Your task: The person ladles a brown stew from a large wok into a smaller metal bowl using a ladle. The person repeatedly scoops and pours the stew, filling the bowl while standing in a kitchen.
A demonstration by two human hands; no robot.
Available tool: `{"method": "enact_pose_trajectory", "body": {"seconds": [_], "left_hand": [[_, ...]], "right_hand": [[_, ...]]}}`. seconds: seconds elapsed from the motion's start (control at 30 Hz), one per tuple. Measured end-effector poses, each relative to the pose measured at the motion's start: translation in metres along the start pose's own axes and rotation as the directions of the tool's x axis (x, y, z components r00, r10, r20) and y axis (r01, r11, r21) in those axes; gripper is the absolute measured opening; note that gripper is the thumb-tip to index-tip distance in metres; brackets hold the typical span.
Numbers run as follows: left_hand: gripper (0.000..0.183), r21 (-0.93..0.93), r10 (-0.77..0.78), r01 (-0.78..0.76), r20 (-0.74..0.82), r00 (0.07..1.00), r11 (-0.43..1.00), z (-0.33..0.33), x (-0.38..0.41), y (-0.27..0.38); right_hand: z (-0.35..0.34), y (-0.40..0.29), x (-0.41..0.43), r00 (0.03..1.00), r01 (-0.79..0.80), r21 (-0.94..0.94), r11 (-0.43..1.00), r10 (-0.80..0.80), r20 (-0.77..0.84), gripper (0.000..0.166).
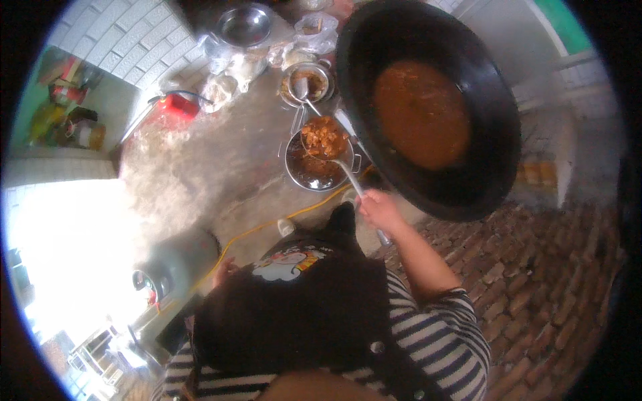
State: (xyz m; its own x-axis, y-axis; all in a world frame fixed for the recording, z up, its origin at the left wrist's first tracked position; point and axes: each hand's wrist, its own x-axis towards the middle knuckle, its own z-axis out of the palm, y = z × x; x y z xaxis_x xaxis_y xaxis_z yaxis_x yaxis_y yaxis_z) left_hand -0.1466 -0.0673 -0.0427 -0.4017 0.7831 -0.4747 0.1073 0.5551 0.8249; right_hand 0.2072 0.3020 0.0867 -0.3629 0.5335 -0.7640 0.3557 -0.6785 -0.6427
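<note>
My right hand grips the long metal handle of a skimmer. Brown fried or stewed pieces fill the skimmer's bowl. It is held over a two-handled metal pot, which has dark brown food or liquid inside. To the right stands a large black wok, with reddish-brown liquid in its bottom. My left hand hangs low beside the dark apron, mostly hidden by it; whether it holds anything cannot be seen.
Beyond the pot, a metal bowl holds food and a utensil. Plastic bags and a steel basin lie farther back. A red object sits left. A yellow hose runs past a gas cylinder. Brick paving covers the right.
</note>
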Motion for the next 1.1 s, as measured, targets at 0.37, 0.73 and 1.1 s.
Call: {"method": "enact_pose_trajectory", "body": {"seconds": [0.37,0.73,1.1], "left_hand": [[0.041,-0.024,0.04,-0.042,-0.095,0.995,0.999,-0.02,-0.061,0.022],[0.04,0.022,-0.098,0.102,-0.145,0.985,0.995,-0.035,-0.094,0.009],[0.04,0.07,-0.132,0.143,-0.145,0.981,0.987,-0.056,-0.096,0.009]], "right_hand": [[0.013,0.076,0.147,0.923,-0.373,0.58,0.724,0.227,0.31,0.023],[0.02,0.118,0.181,0.871,-0.465,0.82,0.334,0.01,0.491,0.03],[0.048,0.122,0.199,0.569,-0.706,0.708,-0.022,-0.613,0.548,0.03]]}}
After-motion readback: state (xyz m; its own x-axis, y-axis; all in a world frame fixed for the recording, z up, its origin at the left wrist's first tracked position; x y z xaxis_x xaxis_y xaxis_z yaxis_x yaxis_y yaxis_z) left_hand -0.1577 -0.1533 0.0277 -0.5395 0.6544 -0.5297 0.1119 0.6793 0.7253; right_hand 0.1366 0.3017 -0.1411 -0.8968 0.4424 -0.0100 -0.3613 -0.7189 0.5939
